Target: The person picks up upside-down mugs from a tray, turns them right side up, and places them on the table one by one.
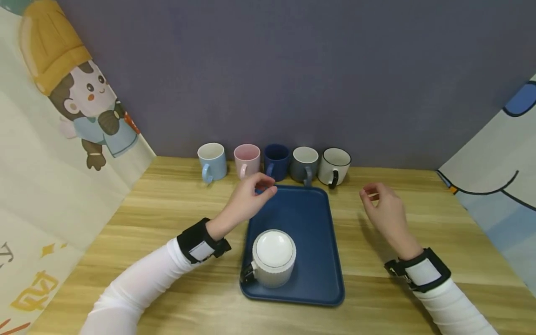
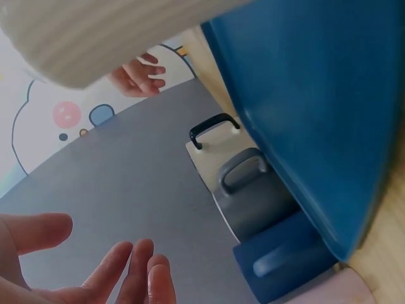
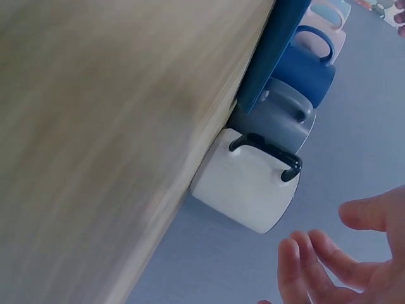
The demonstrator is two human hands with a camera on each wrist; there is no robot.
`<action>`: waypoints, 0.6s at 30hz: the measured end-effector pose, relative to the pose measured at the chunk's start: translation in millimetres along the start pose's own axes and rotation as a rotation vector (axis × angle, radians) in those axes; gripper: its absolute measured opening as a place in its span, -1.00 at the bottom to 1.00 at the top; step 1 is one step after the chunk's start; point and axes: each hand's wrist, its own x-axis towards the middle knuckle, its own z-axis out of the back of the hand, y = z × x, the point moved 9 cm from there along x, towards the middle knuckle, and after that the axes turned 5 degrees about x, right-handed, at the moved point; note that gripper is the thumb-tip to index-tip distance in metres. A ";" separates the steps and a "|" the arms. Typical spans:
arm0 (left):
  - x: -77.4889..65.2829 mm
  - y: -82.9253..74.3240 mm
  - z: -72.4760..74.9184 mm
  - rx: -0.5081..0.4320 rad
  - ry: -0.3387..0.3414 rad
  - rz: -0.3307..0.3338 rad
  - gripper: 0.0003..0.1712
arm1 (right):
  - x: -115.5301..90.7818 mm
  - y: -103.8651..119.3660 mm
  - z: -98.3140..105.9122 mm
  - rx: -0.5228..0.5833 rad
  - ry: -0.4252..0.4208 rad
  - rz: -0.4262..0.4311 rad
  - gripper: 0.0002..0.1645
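Observation:
My left hand (image 1: 248, 196) hovers over the upper left of the blue tray (image 1: 310, 223), holding nothing, with a gap between thumb and loosely bent fingers. To the right of the tray, my right hand (image 1: 386, 215) is raised above the table, also bare. An upside-down white mug (image 1: 274, 263) with a black handle sits on the tray's near part. Along the back stand a light blue mug (image 1: 212, 163), a pink mug (image 1: 247, 160), a navy mug (image 1: 276, 162), a dark grey mug (image 1: 304, 165) and a black-rimmed white mug (image 1: 335, 166). The right wrist view shows that white mug (image 3: 243, 187) near my fingers.
A grey wall panel (image 1: 293, 79) rises right behind the row of mugs. Cartoon-printed walls (image 1: 37, 153) flank the wooden table (image 1: 167, 204) on both sides. The tray's far edge lies close to the navy and grey mugs.

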 end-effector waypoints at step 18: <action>-60.4 30.5 2.9 -0.042 0.082 0.132 -0.65 | 3.2 10.5 -13.6 0.016 0.034 0.018 -0.73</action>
